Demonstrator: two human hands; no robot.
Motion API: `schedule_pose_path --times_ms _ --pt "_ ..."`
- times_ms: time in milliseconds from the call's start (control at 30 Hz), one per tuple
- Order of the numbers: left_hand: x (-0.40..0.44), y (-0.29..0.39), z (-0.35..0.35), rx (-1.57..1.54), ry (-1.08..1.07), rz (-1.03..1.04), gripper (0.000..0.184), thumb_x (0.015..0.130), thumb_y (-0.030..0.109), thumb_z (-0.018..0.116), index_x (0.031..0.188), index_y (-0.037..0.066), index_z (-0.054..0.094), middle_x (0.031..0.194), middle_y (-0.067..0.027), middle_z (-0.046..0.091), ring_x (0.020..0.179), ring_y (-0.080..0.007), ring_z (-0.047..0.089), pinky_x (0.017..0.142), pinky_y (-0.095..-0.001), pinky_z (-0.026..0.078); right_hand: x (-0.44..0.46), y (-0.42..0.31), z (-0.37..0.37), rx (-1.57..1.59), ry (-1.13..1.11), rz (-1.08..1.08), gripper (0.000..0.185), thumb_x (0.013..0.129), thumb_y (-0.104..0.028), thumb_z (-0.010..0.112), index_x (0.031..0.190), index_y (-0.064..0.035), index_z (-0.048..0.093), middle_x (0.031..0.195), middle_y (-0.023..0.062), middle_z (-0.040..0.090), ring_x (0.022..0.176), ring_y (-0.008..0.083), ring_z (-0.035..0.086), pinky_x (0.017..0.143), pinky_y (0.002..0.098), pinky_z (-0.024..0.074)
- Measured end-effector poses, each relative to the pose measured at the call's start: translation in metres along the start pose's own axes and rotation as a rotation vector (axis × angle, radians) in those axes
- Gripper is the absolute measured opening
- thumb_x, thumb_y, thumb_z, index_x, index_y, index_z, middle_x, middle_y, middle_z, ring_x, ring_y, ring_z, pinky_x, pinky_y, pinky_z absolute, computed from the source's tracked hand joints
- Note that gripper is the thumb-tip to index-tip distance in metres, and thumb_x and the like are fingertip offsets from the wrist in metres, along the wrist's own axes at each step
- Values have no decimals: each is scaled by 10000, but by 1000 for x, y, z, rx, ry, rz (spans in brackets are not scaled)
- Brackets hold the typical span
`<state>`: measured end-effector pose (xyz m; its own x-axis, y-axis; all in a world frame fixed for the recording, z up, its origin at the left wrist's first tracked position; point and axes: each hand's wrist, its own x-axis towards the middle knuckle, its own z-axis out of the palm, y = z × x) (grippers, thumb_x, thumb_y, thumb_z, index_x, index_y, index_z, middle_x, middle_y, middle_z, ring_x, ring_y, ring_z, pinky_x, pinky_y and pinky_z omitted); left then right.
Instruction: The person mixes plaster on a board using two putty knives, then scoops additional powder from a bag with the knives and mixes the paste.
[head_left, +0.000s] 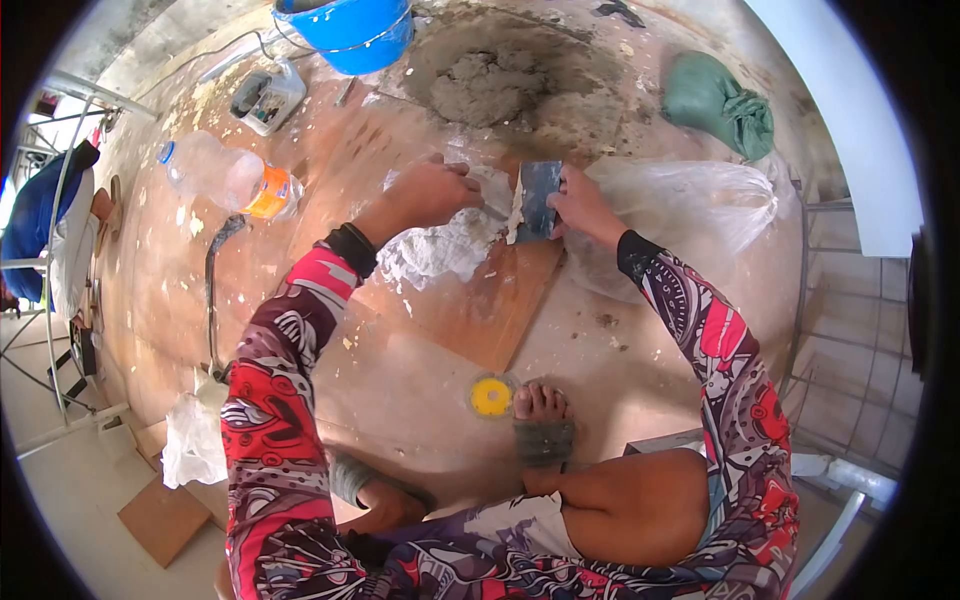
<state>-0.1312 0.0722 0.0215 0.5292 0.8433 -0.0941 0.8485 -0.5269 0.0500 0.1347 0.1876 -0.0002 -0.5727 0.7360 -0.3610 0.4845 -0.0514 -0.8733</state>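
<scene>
My left hand (432,192) is closed above a heap of white putty (440,248). A narrow grey tool (494,211) sticks out from its right side; the grip is hidden by the fingers. My right hand (586,204) pinches the right edge of a dark rectangular scraper blade (541,198), held with its broad face towards me. White putty clings along the blade's left edge. Beneath the putty lies a brown board (480,325), and the tool and blade are close together over it.
Behind the board are a grey mortar pile (490,88) and a blue bucket (350,35). A plastic bottle (225,175) and a cut container (270,98) lie left. Plastic sheeting (690,205) and a green sack (715,100) are right. A yellow disc (492,396) lies by my foot.
</scene>
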Motion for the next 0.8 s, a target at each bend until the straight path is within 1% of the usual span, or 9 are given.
schedule_pose_path --times_ms 133,233,367,400,467,600,700,767,800 --pt "-44 5 -20 45 -49 71 316 860 97 635 1137 228 711 1127 82 704 1108 -160 611 897 -365 468 -11 1 18 1 -84 -33 334 891 -41 612 1177 91 500 1066 228 638 780 323 727 513 407 633" --pt "-82 8 -32 6 138 -40 333 834 92 652 1135 225 705 1149 95 699 1100 -166 615 907 -377 465 -2 5 30 -60 -108 -162 352 884 -40 621 1191 86 502 1038 216 652 740 317 723 505 412 630" --pt "-129 20 -8 -390 482 -409 95 905 90 657 981 84 713 984 -49 718 812 -300 649 682 -378 491 -1 -6 34 -103 -108 -150 348 864 -32 629 1174 86 525 972 212 678 693 304 720 495 404 617" --pt "-141 25 1 -556 464 -584 115 945 119 648 908 17 688 841 -74 704 637 -286 598 590 -365 463 -3 -11 35 -57 -102 -129 335 860 -29 629 1160 85 533 949 212 681 696 296 723 486 398 609" --pt "-160 40 23 -819 424 -913 127 922 135 660 888 14 677 803 -82 679 628 -225 621 591 -388 459 -10 -18 36 26 -94 -81 309 851 -22 629 1131 83 551 903 210 687 703 280 728 467 385 594" --pt "-181 70 69 -1153 466 -1367 168 921 170 673 899 5 689 774 -41 651 623 -119 606 547 -364 469 -7 -18 42 -90 -118 -130 354 832 -60 645 1144 79 549 922 239 690 764 344 729 591 435 589" --pt "-153 115 85 -1689 895 -1452 173 935 170 665 924 1 704 800 -6 655 654 -112 616 534 -324 496 10 -6 51 -296 -117 -286 383 828 -101 652 1147 76 536 967 268 687 836 415 708 729 487 570" --pt "-120 131 80 -1602 1023 -1384 181 952 184 659 979 14 717 812 12 670 652 -108 609 609 -309 559 11 -31 63 -403 -131 -327 383 830 -129 652 1132 73 533 989 290 681 885 458 686 809 515 542" --pt "-101 132 65 -1632 1045 -1361 186 943 172 656 980 3 723 780 -45 663 663 -126 614 602 -346 546 14 -38 71 -410 -115 -378 363 834 -129 649 1116 71 539 986 294 682 893 466 681 814 520 540"
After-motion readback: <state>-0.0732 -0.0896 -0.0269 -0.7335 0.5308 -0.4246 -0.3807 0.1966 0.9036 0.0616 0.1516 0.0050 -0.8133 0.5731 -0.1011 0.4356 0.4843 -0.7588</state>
